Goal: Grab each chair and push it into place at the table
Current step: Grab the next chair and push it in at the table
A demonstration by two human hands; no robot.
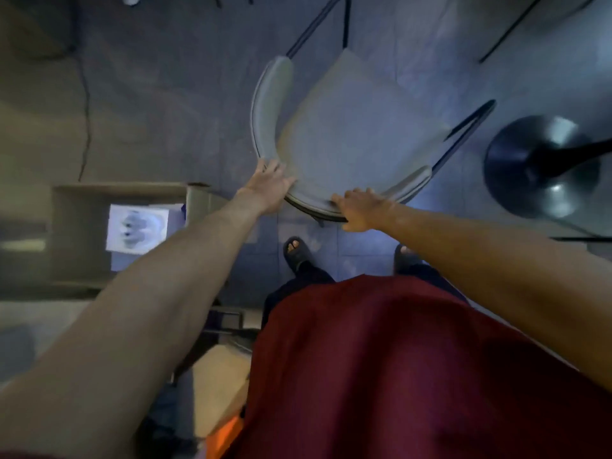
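Note:
A grey chair [357, 127] with a curved backrest and thin black legs stands on the floor just ahead of my feet. My left hand [268, 185] lies on the left part of the backrest rim, fingers wrapped over its edge. My right hand [361, 207] grips the near right part of the same rim. Both arms are stretched forward. To the right stands a round black table base [516, 170] with its post. The whole view is blurred.
An open cardboard box [82, 233] with a white printed sheet inside sits on the floor at the left. Black legs of other chairs [516, 31] show at the top right. A dark cable [86, 104] runs down the left wall. My sandalled feet stand behind the chair.

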